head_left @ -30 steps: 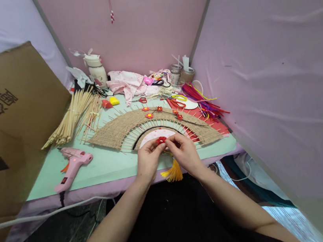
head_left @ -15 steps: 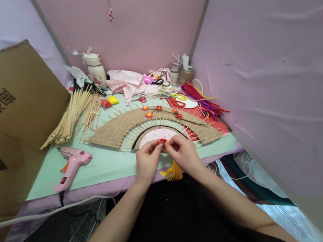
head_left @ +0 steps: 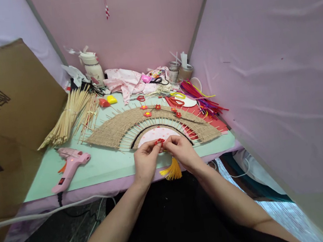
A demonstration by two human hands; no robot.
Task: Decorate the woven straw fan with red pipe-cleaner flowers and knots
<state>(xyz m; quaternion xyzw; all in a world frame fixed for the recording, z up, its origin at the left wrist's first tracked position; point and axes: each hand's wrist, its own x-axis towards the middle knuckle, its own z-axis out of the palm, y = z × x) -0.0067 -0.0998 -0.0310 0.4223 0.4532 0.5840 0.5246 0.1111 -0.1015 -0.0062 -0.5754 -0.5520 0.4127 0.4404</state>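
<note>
A small red flower [head_left: 160, 141] is pinched between the fingertips of my left hand [head_left: 147, 160] and my right hand [head_left: 183, 153], over the near middle of a fan [head_left: 112, 133]. The fan is made of thin sticks with a woven burlap band and a pink-white half-round centre. Red and orange flowers [head_left: 148, 114] and a thin dark branch decorate the band. Below my hands a yellow tassel [head_left: 171, 169] hangs at the table's front edge. My fingers cover part of the flower and the fan's lower centre.
At left lie a pink glue gun [head_left: 71, 167] with its cord and a bundle of sticks [head_left: 67, 115], near a large cardboard sheet [head_left: 10, 129]. Scissors [head_left: 176, 101], pipe cleaners [head_left: 203, 97] and red paper lie at right. A bottle [head_left: 93, 70], cloth [head_left: 123, 80] and cups [head_left: 185, 72] stand behind.
The view has shifted slightly. My right fingertips have drawn back a little to the right, so more of the red flower shows by my left fingertips.
</note>
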